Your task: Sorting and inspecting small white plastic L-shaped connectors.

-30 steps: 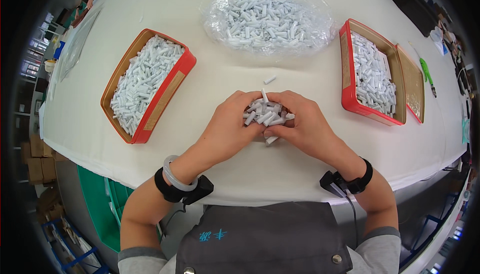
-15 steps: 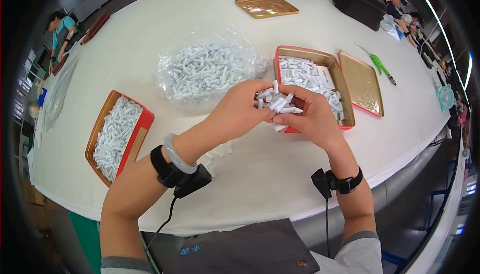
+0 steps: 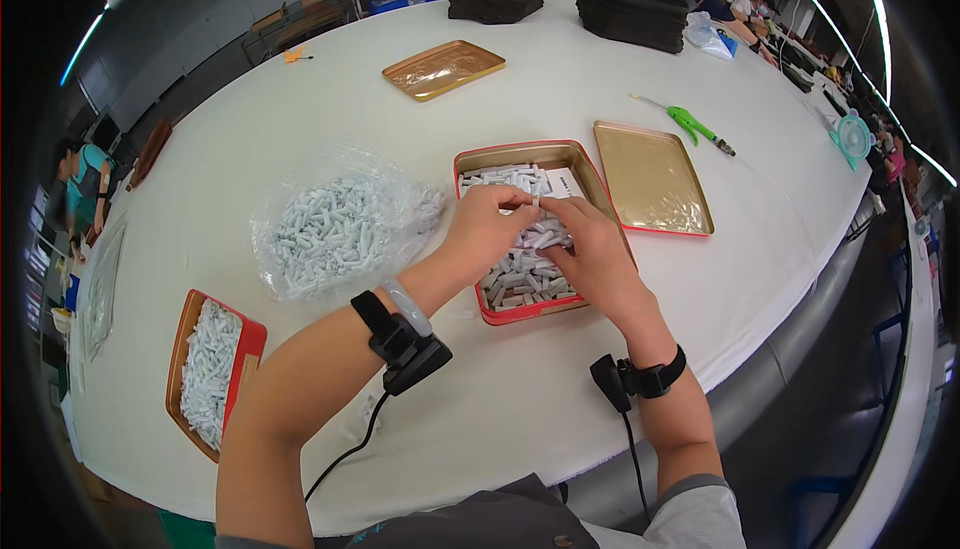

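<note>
The wide white table is carrying all the work, and it is curving away to the far side where dark stacks are sitting. In the middle, a red-rimmed tin is lying open, and it is looking about full: small white tubes are covering its floor from the near wall to the far one, with a white paper slip showing at the far right corner. Its gold lid is lying just to the right, upside down and apart from the tin.

To the left, a clear plastic bag is holding a large heap of the same tubes, so plenty is left to pack. At the near left edge, a second red tin is also sitting filled, and a third gold tray is resting far off.

The left hand and right hand are meeting over the middle tin, fingers curled and pinching a small bunch of tubes, pressing them down among the rest. Judging from this, the filling of this tin is nearly finished, and closing it is still to come.
</note>
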`<state>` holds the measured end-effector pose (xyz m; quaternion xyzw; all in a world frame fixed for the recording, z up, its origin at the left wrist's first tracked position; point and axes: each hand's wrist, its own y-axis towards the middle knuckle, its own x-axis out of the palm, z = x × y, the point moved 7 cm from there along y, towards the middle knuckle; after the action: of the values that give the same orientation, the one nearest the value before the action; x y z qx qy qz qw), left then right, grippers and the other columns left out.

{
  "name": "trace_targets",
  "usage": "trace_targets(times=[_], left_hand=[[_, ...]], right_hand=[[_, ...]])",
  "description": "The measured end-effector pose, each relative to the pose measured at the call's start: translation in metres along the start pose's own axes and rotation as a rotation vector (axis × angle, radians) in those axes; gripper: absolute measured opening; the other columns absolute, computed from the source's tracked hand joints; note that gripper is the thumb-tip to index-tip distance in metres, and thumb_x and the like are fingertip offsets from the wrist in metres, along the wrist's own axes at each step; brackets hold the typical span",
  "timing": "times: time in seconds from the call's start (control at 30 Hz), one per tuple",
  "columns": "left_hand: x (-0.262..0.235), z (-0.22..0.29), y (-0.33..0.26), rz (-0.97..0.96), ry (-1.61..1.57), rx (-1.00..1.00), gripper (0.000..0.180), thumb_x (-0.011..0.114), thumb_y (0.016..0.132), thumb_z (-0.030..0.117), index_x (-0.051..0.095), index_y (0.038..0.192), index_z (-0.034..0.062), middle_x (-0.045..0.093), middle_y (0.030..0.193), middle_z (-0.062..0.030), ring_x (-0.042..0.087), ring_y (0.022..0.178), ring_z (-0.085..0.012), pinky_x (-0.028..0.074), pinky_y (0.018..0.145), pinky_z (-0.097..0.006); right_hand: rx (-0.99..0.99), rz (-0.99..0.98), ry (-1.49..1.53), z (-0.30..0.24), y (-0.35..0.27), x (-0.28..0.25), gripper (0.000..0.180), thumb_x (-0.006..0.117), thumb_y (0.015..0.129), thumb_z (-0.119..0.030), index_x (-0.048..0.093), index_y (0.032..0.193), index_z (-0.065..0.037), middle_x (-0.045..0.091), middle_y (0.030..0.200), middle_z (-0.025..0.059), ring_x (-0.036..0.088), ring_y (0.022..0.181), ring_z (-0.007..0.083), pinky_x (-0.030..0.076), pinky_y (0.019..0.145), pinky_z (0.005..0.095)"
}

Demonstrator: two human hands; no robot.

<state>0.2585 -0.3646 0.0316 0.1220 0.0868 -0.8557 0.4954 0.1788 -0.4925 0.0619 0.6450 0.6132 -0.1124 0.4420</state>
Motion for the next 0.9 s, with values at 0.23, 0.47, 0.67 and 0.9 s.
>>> trace_targets(times=[0.23,0.47,0.67,0.9], left_hand=[[0.001,-0.011,-0.001,0.021,-0.250,-0.172,0.026,0.075,0.097,0.024,0.075,0.113,0.0030,0.073,0.104,-0.0028,0.065,0.095,-0.0109,0.054,0.074,-0.031],[0.000,-0.006,-0.006,-0.036,-0.312,-0.167,0.035,0.075,0.098,0.028,0.074,0.124,0.0057,0.072,0.120,-0.0073,0.064,0.112,-0.0165,0.050,0.094,-0.036],[-0.012,0.005,-0.029,-0.008,-0.423,-0.081,0.032,0.068,0.102,0.023,0.073,0.125,0.0020,0.072,0.119,-0.0088,0.065,0.110,-0.0170,0.054,0.093,-0.035],[-0.108,-0.016,-0.157,-0.195,0.334,-0.235,0.020,0.062,0.102,0.009,0.070,0.117,-0.0016,0.070,0.100,-0.0087,0.069,0.081,-0.0145,0.059,0.073,-0.029]], right_hand=[[0.040,0.119,-0.002,0.017,-0.005,-0.015,0.045,0.078,0.086,-0.006,0.064,0.128,-0.001,0.068,0.122,0.0180,0.070,0.092,0.0332,0.058,0.077,0.0405],[0.317,0.134,0.667,0.037,0.003,0.004,0.028,0.075,0.091,-0.003,0.068,0.118,0.001,0.074,0.093,0.0083,0.070,0.079,0.0127,0.057,0.064,0.0266],[0.369,0.137,0.859,0.035,0.002,0.009,0.021,0.075,0.092,-0.001,0.069,0.111,0.004,0.072,0.090,0.0083,0.069,0.079,0.0114,0.058,0.066,0.0260],[0.442,0.063,0.931,0.047,-0.006,0.018,0.021,0.073,0.093,-0.002,0.070,0.112,0.006,0.072,0.091,0.0092,0.068,0.077,0.0132,0.059,0.068,0.0280]])
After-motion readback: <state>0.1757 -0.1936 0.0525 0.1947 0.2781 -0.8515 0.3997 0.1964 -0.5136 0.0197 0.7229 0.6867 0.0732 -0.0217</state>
